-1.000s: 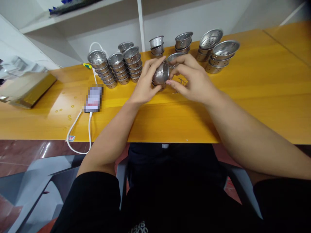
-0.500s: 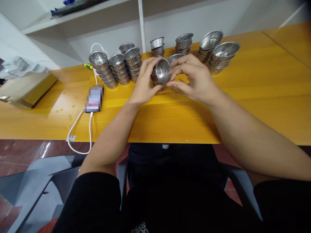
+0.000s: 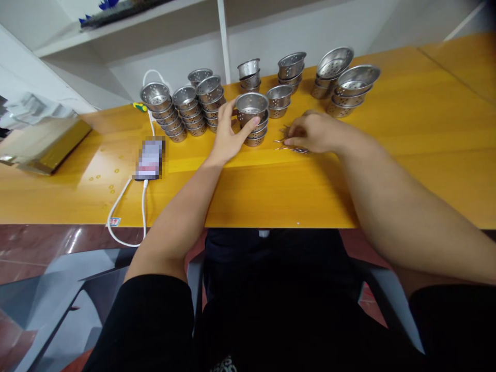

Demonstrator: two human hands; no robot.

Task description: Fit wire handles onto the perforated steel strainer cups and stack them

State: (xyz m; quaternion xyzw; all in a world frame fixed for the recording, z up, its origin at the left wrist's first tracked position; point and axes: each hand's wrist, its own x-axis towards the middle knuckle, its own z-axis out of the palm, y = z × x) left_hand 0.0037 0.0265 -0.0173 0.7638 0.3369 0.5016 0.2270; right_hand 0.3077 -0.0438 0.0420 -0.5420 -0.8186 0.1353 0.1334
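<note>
My left hand [image 3: 228,137] grips a perforated metal cup [image 3: 251,105] that sits upright on top of a short stack of the same cups [image 3: 256,135] on the yellow table [image 3: 271,181]. My thumb and fingers wrap round its wall. My right hand [image 3: 312,133] lies low on the table just right of that stack, fingers curled down onto a small heap of thin metal wire pieces [image 3: 289,143]. Whether the fingers pinch one of the pieces stays hidden.
Stacks of perforated cups [image 3: 182,111] line the back left, smaller stacks [image 3: 290,67] and wider bowls [image 3: 349,88] the back right. A phone [image 3: 149,157] on a white cable [image 3: 124,206] lies at the left. A gold box [image 3: 46,147] sits far left.
The cup held up in both hands has come down onto the stack, mouth up. My right hand let go of it and dropped to the wire pieces on the table.
</note>
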